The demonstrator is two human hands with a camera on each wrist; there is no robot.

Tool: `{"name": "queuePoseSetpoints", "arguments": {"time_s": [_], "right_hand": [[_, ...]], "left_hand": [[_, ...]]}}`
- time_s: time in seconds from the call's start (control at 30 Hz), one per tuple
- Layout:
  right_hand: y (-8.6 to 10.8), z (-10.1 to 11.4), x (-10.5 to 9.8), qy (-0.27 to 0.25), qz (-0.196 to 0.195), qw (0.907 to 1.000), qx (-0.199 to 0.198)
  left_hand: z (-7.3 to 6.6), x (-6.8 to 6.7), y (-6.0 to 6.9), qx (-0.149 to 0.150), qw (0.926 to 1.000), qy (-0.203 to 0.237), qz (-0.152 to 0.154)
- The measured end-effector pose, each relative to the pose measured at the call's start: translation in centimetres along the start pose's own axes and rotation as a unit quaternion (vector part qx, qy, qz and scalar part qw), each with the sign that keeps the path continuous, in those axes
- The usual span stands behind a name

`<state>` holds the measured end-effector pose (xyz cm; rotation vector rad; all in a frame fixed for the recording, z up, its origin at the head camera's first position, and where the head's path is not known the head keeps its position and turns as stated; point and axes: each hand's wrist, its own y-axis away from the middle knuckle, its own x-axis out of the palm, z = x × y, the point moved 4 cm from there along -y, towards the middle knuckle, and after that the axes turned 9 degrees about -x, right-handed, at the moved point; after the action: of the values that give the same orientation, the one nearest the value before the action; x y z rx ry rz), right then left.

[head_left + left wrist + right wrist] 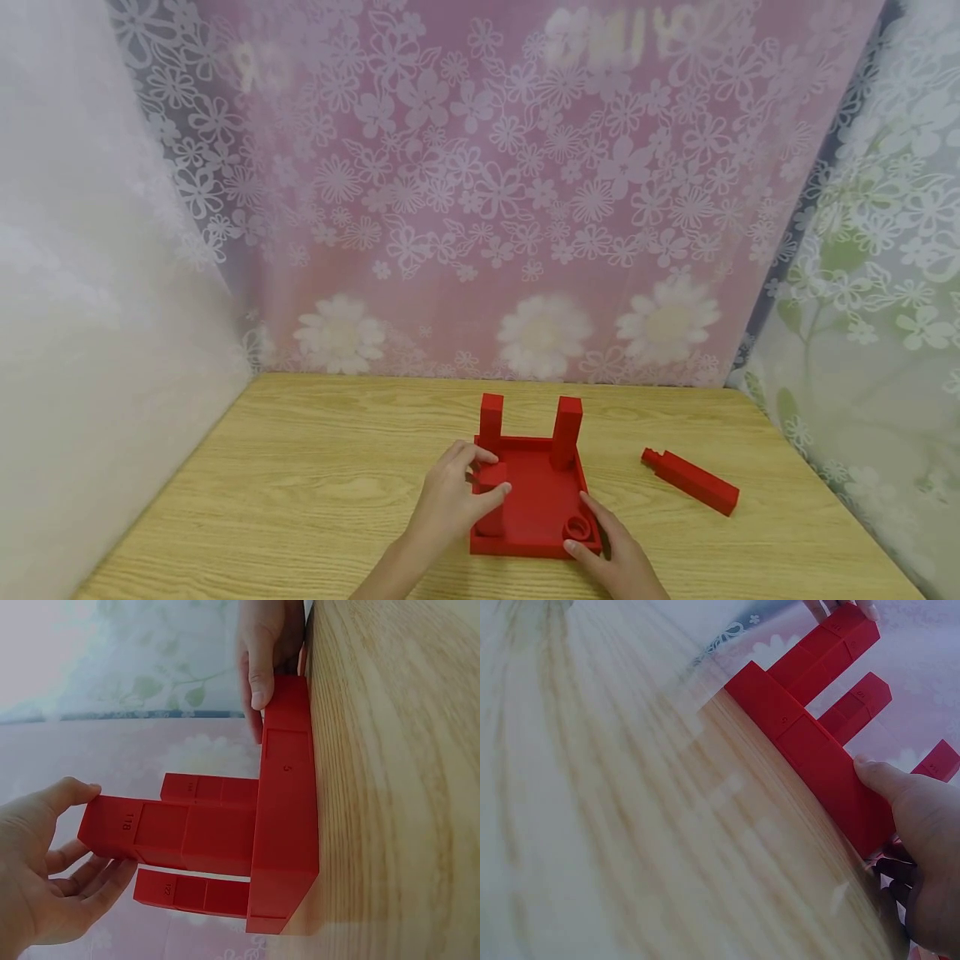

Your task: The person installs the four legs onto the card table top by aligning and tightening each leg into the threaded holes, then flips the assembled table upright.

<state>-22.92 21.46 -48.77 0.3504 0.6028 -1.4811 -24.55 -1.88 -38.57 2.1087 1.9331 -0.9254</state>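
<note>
A red square tray-like base (536, 500) with raised edges lies on the table, three square red posts standing at its corners. My left hand (450, 492) grips the top of the near-left post (491, 508), thumb on one side and fingers on the other; in the left wrist view this post (165, 834) meets the base (285, 817). My right hand (618, 550) holds the base's near-right corner, beside a round ring-shaped socket (577, 527). In the right wrist view the right thumb lies on the base's side (810, 757).
A loose red post (696, 483) with a narrower notched end lies on the wooden table (300, 483) to the right of the base. The two far posts (491, 421) stand upright. Flower-patterned curtains (525, 208) hang behind and at the right.
</note>
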Motion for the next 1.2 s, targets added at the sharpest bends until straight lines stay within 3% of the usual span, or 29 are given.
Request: {"name": "queuePoseSetpoints", "arguments": {"time_s": [0.23, 0.63, 0.77, 0.93, 1.07, 1.2], "right_hand": [[0.0, 0.0, 0.0, -0.002, 0.001, 1.0000, 0.001], [0.0, 0.0, -0.1, -0.001, 0.004, 1.0000, -0.001], [0.0, -0.2, -0.3, 0.000, 0.009, 1.0000, 0.003], [-0.2, -0.2, -0.7, -0.006, 0.018, 0.9998, -0.002], [-0.4, 0.1, -1.2, -0.008, 0.025, 0.9997, 0.005], [-0.8, 0.7, -2.2, 0.005, 0.040, 0.9990, 0.019]], "left_hand": [[1.2, 0.0, -0.3, -0.008, 0.9987, 0.006, 0.050], [5.6, 0.1, 0.5, -0.014, 0.9865, -0.041, 0.158], [6.8, 0.4, 0.5, 0.014, 0.9839, -0.039, 0.174], [8.7, 1.1, 0.4, 0.041, 0.9776, -0.072, 0.193], [10.1, 1.7, 0.5, 0.043, 0.9736, -0.085, 0.207], [10.7, 1.9, 0.5, 0.045, 0.9742, -0.090, 0.202]]}}
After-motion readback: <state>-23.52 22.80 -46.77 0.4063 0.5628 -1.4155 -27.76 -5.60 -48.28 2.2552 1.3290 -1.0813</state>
